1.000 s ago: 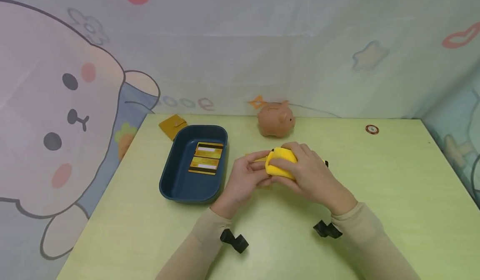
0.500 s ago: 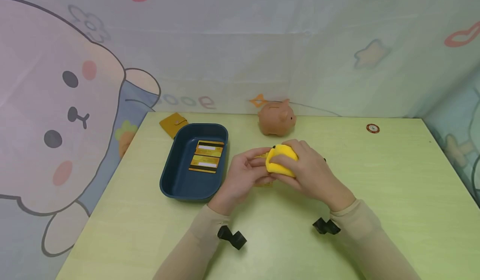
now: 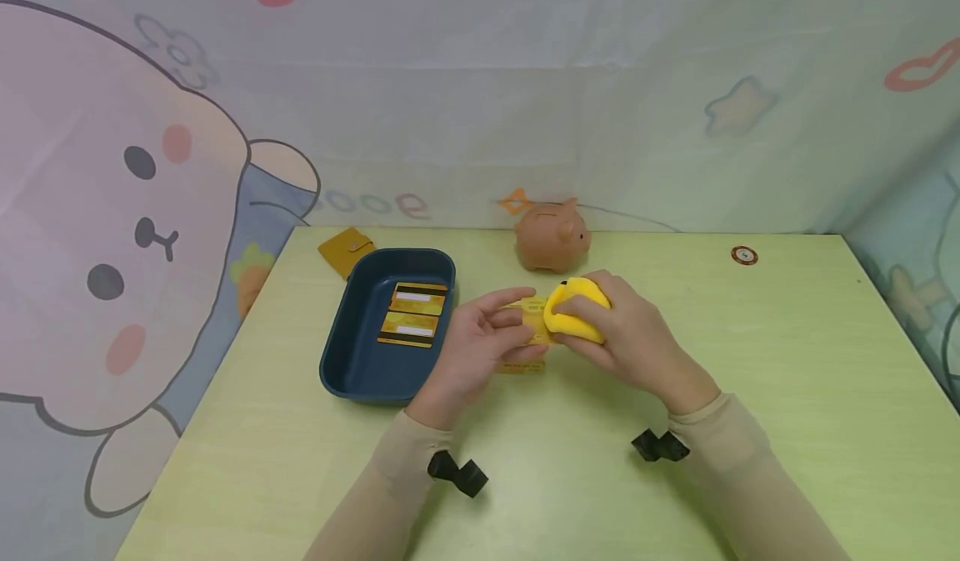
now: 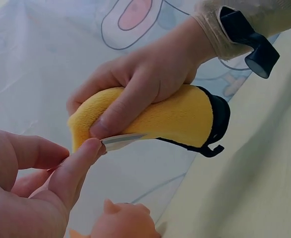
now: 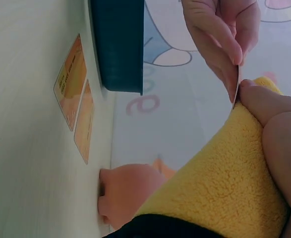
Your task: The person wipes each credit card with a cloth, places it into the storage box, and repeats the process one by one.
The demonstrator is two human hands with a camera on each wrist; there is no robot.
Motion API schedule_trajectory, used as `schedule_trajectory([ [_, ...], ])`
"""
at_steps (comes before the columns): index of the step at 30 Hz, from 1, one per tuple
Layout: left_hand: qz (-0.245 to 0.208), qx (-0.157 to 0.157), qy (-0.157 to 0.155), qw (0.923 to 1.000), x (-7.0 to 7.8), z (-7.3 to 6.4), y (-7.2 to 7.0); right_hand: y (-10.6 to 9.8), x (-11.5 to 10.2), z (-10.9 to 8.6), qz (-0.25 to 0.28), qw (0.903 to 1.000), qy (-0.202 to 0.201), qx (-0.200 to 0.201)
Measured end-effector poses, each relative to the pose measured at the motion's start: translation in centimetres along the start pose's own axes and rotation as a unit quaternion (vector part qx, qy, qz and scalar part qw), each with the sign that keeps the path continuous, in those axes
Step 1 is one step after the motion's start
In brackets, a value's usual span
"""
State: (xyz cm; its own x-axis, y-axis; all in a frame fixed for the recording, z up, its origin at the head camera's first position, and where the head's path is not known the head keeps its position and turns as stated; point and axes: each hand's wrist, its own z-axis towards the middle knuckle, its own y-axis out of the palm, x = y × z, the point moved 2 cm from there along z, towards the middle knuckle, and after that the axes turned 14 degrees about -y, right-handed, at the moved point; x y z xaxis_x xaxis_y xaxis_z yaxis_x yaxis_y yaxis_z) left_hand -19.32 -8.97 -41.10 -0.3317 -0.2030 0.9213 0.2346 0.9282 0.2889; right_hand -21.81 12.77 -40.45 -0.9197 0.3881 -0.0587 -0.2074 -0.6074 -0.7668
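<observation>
In the head view my left hand [image 3: 476,340] pinches a gold bank card [image 3: 535,318] by its left end, between thumb and fingers. My right hand [image 3: 637,340] grips a folded yellow cloth [image 3: 577,309] with a fleecy face and black edging, which covers the card's right end. The left wrist view shows the right thumb pressing near the card's edge [image 4: 123,140], the cloth [image 4: 180,116] bunched under the palm. From the right wrist the card [image 5: 237,82] appears almost edge-on. More gold cards [image 5: 72,82] lie flat on the table below, partly hidden by the left hand in the head view.
A dark blue tray [image 3: 352,378] stands on the left with two gold cards [image 3: 408,329] inside, stripe side up. Behind it lies a mustard wallet [image 3: 347,250]. A pink piggy bank [image 3: 551,238] stands at the back, and a red-and-white poker chip [image 3: 745,255] lies back right.
The right hand has shifted a little to the right with the yellow cloth, and the left hand slightly to the left. More of the held card shows between them.
</observation>
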Motion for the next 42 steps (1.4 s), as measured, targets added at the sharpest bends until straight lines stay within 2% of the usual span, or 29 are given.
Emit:
schedule_trajectory([
  [13,-0.014,0.026,0.011,0.9995,0.7,-0.4,-0.6,-0.2,1.1,-0.7,0.031,0.9995,0.009,-0.005],
  [17,0.003,0.041,0.024,0.9989,0.9,-0.3,-1.0,-0.2,1.5,-0.9,0.018,0.9996,0.015,-0.015],
  [20,0.032,0.060,0.031,0.9972,0.9,-0.1,-1.2,-0.3,1.7,-1.1,0.008,0.9996,0.022,-0.018],
  [25,0.078,0.100,0.051,0.9906,1.0,-0.2,-1.4,-1.0,2.1,-1.4,0.005,0.9992,0.040,-0.004],
  [28,0.090,0.117,0.073,0.9864,1.1,-0.3,-1.5,-1.7,2.3,-1.5,0.006,0.9983,0.056,0.012],
  [32,0.133,0.132,0.107,0.9764,1.1,-0.3,-1.5,-2.6,2.6,-1.6,0.008,0.9968,0.075,0.025],
  [34,0.155,0.133,0.120,0.9716,1.0,-0.2,-1.5,-2.9,2.6,-1.7,0.008,0.9965,0.078,0.029],
  [40,0.168,0.120,0.132,0.9694,0.8,-0.1,-1.3,-3.3,2.4,-1.5,0.016,0.9964,0.072,0.043],
  [42,0.185,0.117,0.140,0.9657,0.6,0.0,-1.3,-3.4,2.2,-1.4,0.020,0.9962,0.072,0.044],
])
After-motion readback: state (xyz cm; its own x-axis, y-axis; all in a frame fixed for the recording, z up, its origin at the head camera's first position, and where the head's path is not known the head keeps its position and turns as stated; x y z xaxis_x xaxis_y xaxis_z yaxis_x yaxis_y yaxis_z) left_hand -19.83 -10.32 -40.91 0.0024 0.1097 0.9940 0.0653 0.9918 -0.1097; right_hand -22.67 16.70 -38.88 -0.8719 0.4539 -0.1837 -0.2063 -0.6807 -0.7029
